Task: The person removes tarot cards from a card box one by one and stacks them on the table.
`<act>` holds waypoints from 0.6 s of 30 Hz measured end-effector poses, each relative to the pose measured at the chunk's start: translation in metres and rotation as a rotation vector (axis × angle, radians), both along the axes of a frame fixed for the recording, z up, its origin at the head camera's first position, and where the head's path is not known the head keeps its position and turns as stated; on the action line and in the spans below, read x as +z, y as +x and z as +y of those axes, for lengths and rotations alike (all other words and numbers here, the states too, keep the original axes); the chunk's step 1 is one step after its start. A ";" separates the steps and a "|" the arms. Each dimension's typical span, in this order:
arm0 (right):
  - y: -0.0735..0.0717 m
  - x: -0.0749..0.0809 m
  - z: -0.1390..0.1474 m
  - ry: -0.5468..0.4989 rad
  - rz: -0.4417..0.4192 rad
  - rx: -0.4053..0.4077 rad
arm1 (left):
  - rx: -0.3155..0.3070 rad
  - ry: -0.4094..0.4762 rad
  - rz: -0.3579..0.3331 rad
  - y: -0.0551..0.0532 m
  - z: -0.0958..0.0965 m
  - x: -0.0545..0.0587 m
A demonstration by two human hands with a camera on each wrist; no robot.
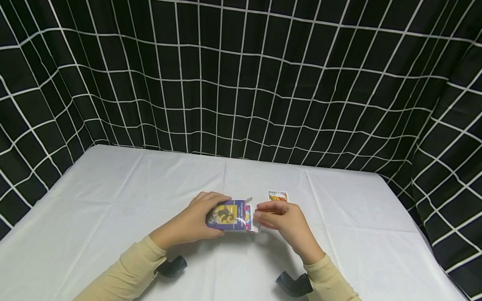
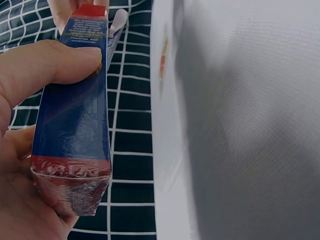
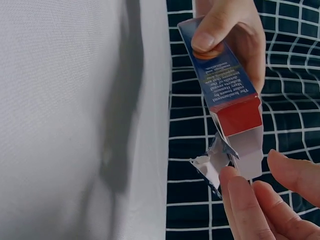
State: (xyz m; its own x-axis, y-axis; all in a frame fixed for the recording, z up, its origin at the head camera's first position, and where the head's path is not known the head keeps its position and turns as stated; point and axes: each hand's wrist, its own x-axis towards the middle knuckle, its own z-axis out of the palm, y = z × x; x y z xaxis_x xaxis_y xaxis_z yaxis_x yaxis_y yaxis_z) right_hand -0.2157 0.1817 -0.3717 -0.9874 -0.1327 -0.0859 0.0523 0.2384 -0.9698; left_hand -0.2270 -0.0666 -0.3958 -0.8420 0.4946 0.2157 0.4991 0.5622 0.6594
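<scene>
My left hand grips a purple-blue tarot card box with a yellow picture panel, held over the white table. In the left wrist view its thumb presses on the printed narrow side. The box's open end points right, with white flaps and a colourful card edge showing there. My right hand is right at this open end. In the right wrist view its fingers are beside a white flap, with the thumb apart from them. A crumpled, torn piece hangs by the opening.
A single picture card lies on the white tablecloth beyond my right hand, partly covered by it in the head view. Black curtain with a white grid stands behind the table and along both sides.
</scene>
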 end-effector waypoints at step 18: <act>-0.003 -0.008 -0.006 -0.012 -0.004 -0.019 | -0.015 0.006 -0.020 0.001 0.000 0.000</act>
State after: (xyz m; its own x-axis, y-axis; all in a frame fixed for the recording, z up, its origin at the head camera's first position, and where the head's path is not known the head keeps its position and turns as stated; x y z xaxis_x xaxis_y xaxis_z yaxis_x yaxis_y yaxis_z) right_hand -0.2185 0.1758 -0.3801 -0.9895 -0.1146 -0.0880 0.0603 0.2258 -0.9723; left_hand -0.2260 -0.0665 -0.3958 -0.8385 0.5061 0.2017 0.4941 0.5503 0.6731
